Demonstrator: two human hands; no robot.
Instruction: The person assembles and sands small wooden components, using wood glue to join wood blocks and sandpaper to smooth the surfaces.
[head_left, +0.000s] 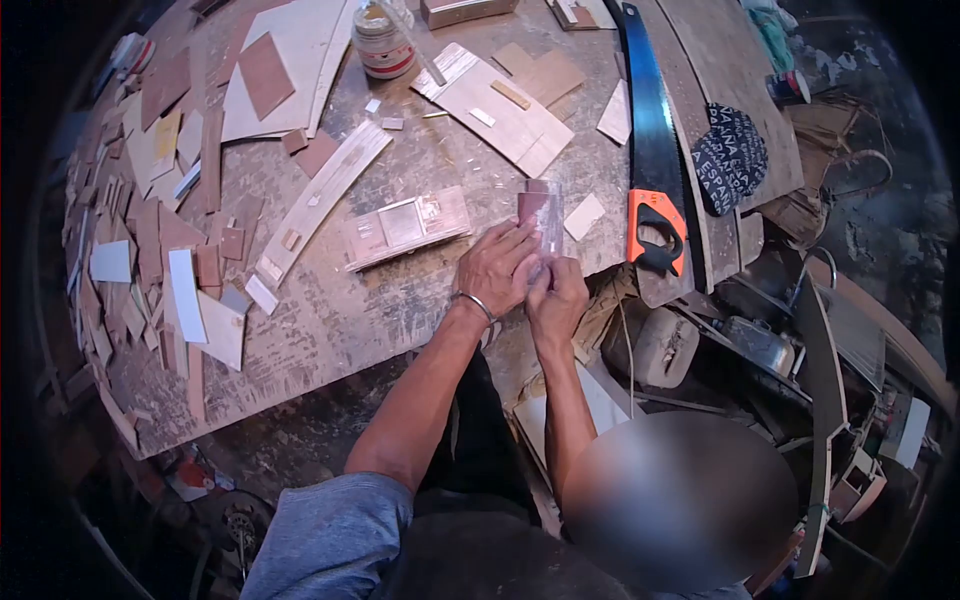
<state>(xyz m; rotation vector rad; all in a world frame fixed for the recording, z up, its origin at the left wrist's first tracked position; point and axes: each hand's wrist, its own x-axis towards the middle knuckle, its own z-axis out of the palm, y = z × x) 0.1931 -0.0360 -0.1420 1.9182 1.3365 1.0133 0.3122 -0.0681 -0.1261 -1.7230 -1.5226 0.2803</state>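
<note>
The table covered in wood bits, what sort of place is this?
Probably a small woodworking workshop. Wood offcuts litter the worn workbench, a handsaw with an orange handle lies on it, and the left hand and right hand hold a small reddish piece.

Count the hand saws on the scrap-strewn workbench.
1. The black-bladed hand saw with orange handle lies along the bench's right side, handle right of the left hand and right hand gripping a small reddish-brown wood piece. Clutter may hide others.
</note>
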